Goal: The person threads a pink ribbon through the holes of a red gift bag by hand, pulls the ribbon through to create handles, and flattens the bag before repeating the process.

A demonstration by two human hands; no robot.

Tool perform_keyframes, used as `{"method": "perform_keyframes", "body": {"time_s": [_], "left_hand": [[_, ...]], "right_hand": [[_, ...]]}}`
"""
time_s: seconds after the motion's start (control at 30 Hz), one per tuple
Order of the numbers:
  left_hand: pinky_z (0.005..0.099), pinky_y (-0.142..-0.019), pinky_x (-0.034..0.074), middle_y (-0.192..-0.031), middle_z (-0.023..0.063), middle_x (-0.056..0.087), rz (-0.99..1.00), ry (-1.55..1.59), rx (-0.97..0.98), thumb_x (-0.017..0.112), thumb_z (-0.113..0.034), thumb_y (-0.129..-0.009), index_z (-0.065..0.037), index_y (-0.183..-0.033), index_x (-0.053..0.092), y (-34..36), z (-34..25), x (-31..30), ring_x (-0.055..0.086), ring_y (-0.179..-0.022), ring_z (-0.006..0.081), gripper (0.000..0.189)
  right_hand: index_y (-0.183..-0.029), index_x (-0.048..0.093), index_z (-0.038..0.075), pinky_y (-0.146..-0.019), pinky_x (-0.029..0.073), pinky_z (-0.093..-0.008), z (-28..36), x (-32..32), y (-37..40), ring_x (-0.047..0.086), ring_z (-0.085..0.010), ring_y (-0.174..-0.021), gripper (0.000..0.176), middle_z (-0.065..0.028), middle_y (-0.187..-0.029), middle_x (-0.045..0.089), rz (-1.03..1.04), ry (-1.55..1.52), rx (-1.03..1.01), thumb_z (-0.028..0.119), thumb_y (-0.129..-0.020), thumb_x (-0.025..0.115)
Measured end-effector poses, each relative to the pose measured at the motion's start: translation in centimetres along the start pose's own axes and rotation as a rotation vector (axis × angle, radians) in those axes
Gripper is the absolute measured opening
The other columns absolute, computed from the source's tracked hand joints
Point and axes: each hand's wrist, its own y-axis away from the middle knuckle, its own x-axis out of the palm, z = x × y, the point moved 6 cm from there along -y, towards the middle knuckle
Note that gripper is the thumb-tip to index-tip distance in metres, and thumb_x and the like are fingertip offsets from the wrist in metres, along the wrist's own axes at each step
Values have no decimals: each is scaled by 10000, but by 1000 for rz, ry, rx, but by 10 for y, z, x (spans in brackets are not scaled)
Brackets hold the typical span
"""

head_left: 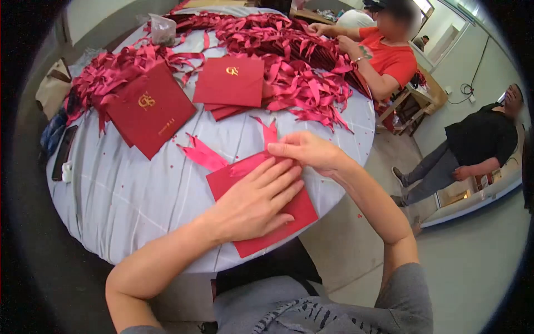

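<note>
A flat red gift bag (278,231) lies in front of me at the near edge of the round table, with pink ribbon ends (206,155) sticking out past its top edge. Across its face my left hand (253,203) rests flat, fingers stretched out. At the top right corner of the bag my right hand (308,153) is closed, thumb and fingers pinched at a pink ribbon (270,133). The fingertips of the right hand are partly hidden.
Stacked red bags with gold print (229,83) and more red bags (153,114) lie farther back. Ribboned heaps (311,92) cover the far side. A phone (65,153) sits at the left edge. A person in red (389,61) works opposite; another person (484,136) stands right.
</note>
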Motion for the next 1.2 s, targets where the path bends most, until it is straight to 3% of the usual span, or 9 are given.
{"method": "perform_keyframes", "body": {"time_s": [0.17, 0.3, 0.47, 0.57, 0.63, 0.73, 0.87, 0.97, 1.2], "left_hand": [[407, -922, 415, -1170, 100, 583, -233, -303, 164, 658, -261, -767, -47, -1114, 611, 4, -18, -21, 548, -1058, 253, 411], [293, -741, 415, -1093, 27, 605, -491, -450, 321, 622, -142, -749, -114, -1036, 655, 14, -45, -41, 503, -833, 140, 290], [305, -722, 426, -951, 33, 573, -376, -232, 236, 597, -123, -704, -65, -1093, 612, 11, -22, -29, 520, -794, 155, 394], [307, -715, 413, -922, 35, 567, -321, -134, 126, 629, -134, -681, -61, -1110, 600, 11, -11, -24, 520, -784, 166, 436], [311, -718, 409, -910, 36, 564, -299, -119, 125, 640, -132, -676, -59, -1112, 597, 11, -9, -24, 521, -783, 170, 445], [314, -722, 403, -898, 36, 563, -283, -137, 97, 649, -123, -681, -60, -1113, 594, 11, -4, -23, 522, -786, 175, 439], [334, -733, 395, -906, 40, 575, -228, -151, -29, 652, -100, -721, -64, -1091, 596, 7, 4, -26, 530, -811, 199, 376], [369, -767, 392, -914, 72, 585, -258, -92, -119, 642, -84, -720, -52, -1078, 595, 8, 18, -23, 529, -845, 242, 362], [397, -760, 395, -909, 111, 592, -275, -98, -290, 613, -24, -728, -34, -1048, 604, 6, 37, -26, 518, -853, 289, 320]], "right_hand": [[-1016, 641, 17, -743, 439, -210, 55, 9, 4, 542, -45, -828, 200, 26, -905, 619, 76, -38, -267, 166, -884, 625], [-1099, 628, -3, -800, 461, -226, 148, 12, 6, 570, -61, -886, 268, 1, -975, 651, 6, 43, -705, 160, -887, 614], [-1032, 646, -2, -776, 428, -255, 209, 26, -70, 541, -85, -854, 309, -12, -901, 642, -76, 194, -914, 259, -866, 634], [-910, 688, 20, -719, 467, -305, 188, 32, -162, 597, -138, -769, 454, -82, -834, 674, -135, 415, -689, 454, -780, 690], [-913, 678, 2, -655, 458, -278, 178, 17, -181, 563, -104, -707, 387, -25, -746, 634, -375, 479, -632, 377, -817, 681], [-771, 674, 7, -673, 490, -355, 164, -13, -175, 649, -244, -693, 377, -145, -712, 663, -541, 450, -829, 379, -725, 709], [-982, 608, -6, -861, 471, -441, 126, -62, -148, 538, -365, -1060, 508, -241, -1073, 568, -867, 796, -399, 410, -715, 727], [-1079, 553, -48, -832, 485, -465, 99, -65, -121, 566, -378, -1029, 681, -249, -1084, 571, -948, 928, -251, 496, -708, 726], [-855, 645, -52, -723, 529, -436, 62, -81, -120, 653, -355, -839, 588, -240, -893, 657, -889, 469, -276, 400, -532, 840]]}}
